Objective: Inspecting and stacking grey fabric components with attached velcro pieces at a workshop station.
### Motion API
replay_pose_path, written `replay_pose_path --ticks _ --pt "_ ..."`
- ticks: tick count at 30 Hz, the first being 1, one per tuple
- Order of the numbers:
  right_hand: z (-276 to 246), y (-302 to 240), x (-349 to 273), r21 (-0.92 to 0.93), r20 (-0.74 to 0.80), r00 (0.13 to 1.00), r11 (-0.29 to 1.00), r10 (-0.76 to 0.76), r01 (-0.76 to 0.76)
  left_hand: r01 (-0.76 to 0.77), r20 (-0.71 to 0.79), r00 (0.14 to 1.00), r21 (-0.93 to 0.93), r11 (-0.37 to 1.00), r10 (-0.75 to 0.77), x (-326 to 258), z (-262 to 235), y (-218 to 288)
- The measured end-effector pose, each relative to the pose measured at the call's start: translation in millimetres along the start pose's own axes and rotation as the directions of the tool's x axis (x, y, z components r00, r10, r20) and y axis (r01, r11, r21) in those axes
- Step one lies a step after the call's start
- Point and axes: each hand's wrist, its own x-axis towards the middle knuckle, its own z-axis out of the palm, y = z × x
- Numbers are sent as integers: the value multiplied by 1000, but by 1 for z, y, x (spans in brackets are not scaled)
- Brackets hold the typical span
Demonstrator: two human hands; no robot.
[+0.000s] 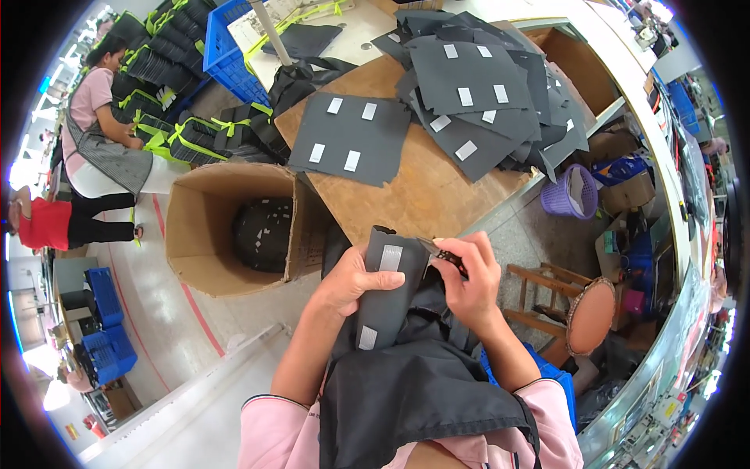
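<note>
My left hand (351, 283) grips a folded dark grey fabric panel (388, 306) in front of my apron, thumb pressed across its face. Two white rectangular patches show on it, one near the top and one near the bottom. In my right hand (474, 283) is a pair of small dark thread snips (451, 261), its metal tip at the panel's upper right edge. Whether the blades are apart is too small to tell. Just beyond, a flat grey panel (349, 139) with white patches lies on the brown board (426, 176).
A heap of similar panels (473, 86) covers the board's far right. Left of it stands an open cardboard box (205, 227) with dark pieces inside. A wooden stool (590, 316) and purple basket (570, 192) are at right. A seated person (101, 129) works at far left, beside bundled dark pieces.
</note>
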Motion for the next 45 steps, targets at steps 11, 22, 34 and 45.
replay_pose_path --ticks 11,22,34,45 --pt "-6 30 14 280 438 843 844 312 -458 -209 -262 938 99 973 228 13 0 -18" --pt "-6 29 -1 329 295 823 757 486 -565 -269 -293 924 -43 962 245 4 15 -15" --pt "-18 -3 -30 -98 -17 1000 995 1 -2 -365 -288 864 205 908 413 -1 47 -11" --pt "-17 6 -25 -77 -27 999 997 22 -24 -323 -309 878 181 929 366 9 39 -9"
